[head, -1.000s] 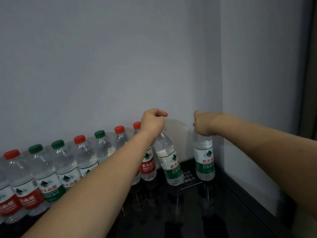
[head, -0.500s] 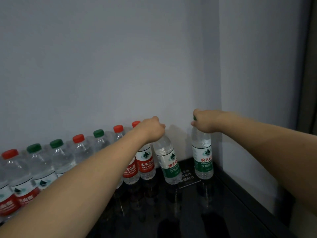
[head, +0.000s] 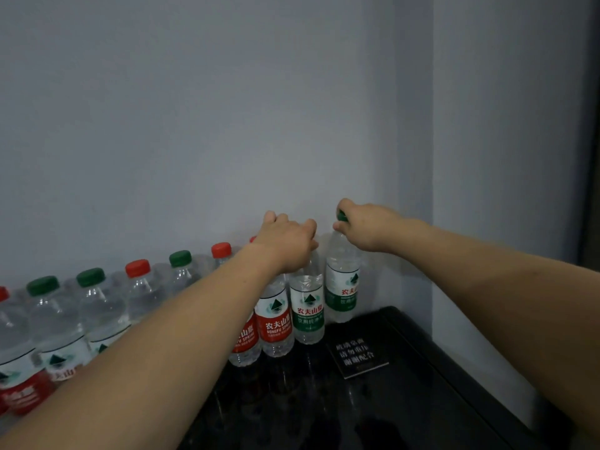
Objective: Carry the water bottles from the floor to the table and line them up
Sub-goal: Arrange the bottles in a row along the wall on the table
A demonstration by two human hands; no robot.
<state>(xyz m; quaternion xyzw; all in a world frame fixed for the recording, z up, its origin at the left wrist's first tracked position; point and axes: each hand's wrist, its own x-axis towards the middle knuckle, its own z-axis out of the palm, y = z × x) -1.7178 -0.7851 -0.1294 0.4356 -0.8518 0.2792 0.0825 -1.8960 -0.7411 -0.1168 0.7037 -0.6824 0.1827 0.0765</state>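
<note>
A row of clear water bottles with red and green caps runs along the wall on the black glossy table (head: 406,401). My left hand (head: 287,240) grips the top of a green-label bottle (head: 306,311), which stands upright on the table beside a red-label bottle (head: 276,323). My right hand (head: 367,227) grips the green cap of the last green-label bottle (head: 341,287) at the row's right end, close to the corner. Both caps are mostly hidden by my fingers.
More bottles (head: 97,303) stretch leftward behind my left forearm. A small black sign with white characters (head: 357,355) lies flat on the table in front of the right-end bottles. Walls meet in a corner just right of the row.
Both bottles have moved left and back toward the wall. The left one went from tilted to upright against the row, and the right one closed the gap beside it.
</note>
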